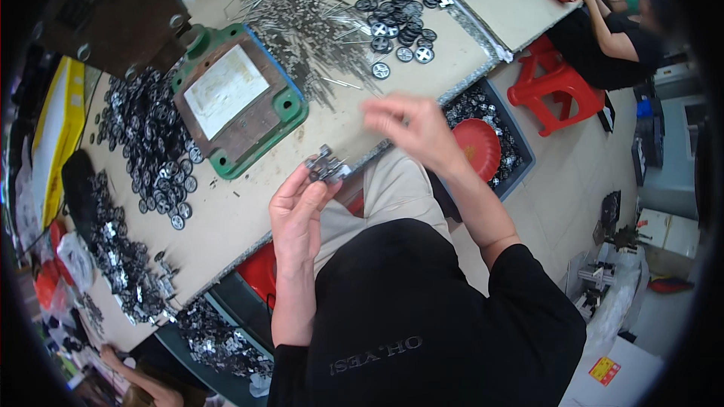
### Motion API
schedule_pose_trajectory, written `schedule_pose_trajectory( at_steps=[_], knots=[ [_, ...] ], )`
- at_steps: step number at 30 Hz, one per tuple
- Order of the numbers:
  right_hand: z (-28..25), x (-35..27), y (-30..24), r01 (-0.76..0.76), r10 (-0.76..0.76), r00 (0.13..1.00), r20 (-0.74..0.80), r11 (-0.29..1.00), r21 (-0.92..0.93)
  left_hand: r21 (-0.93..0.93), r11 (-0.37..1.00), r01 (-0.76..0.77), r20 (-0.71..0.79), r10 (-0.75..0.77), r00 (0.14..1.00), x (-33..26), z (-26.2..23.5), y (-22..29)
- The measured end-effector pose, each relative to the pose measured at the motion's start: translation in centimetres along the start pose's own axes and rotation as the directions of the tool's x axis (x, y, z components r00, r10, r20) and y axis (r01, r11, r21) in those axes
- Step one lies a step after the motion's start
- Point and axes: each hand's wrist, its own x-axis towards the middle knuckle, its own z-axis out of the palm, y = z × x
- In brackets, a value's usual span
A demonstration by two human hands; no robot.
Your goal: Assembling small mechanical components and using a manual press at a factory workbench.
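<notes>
Black Shirt Below, Small Metal Part Pinched at the Table's Edge

Your left hand grips the part between thumb and fingers, held up in the air over the near edge of the worktable. Your right hand hovers beside it, fingers reaching forward but blurred; whether they pinch anything, you could not tell from this view.

Judging by what shows, your piece is partway built: a thin pin seems to stick out of one side, while any wheel on it is too small to make out. Fitting and checking look to be what is left on it.

Plenty more appears to remain. Loose metal pins lie heaped beyond your hands, next to a scatter of black wheels; a larger wheel pile spreads left of the green-rimmed press base. Metal pieces crowd the table's left end, and more fill the grey bin to your right, where a red dish rests. Which of these pieces are finished, the view does not settle.
</notes>
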Motion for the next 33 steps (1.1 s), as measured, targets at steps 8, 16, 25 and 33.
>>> schedule_pose_trajectory(
  at_steps=[8,16,25,33],
  knots=[
    [-1.8,4.0,2.4,0.065,-0.223,0.956,-0.191,0.796,-0.602,-0.056,0.998,0.014,0.025,-0.013,1.0,0.6,0.0,0.0],
    [1.2,-0.9,-3.4,0.057,-0.073,0.99,-0.117,0.989,-0.133,-0.076,0.997,-0.034,0.012,0.035,0.999,0.6,0.3,-0.6],
    [3.4,-2.7,-3.6,0.128,-0.137,0.981,-0.138,0.989,-0.076,0.023,0.988,-0.151,-0.02,0.151,0.988,0.1,0.8,-0.9],
    [3.3,-2.8,-3.3,0.114,-0.132,0.978,-0.16,0.986,-0.118,0.158,0.967,-0.2,-0.061,0.212,0.975,-0.1,1.1,-1.2]
  ],
)
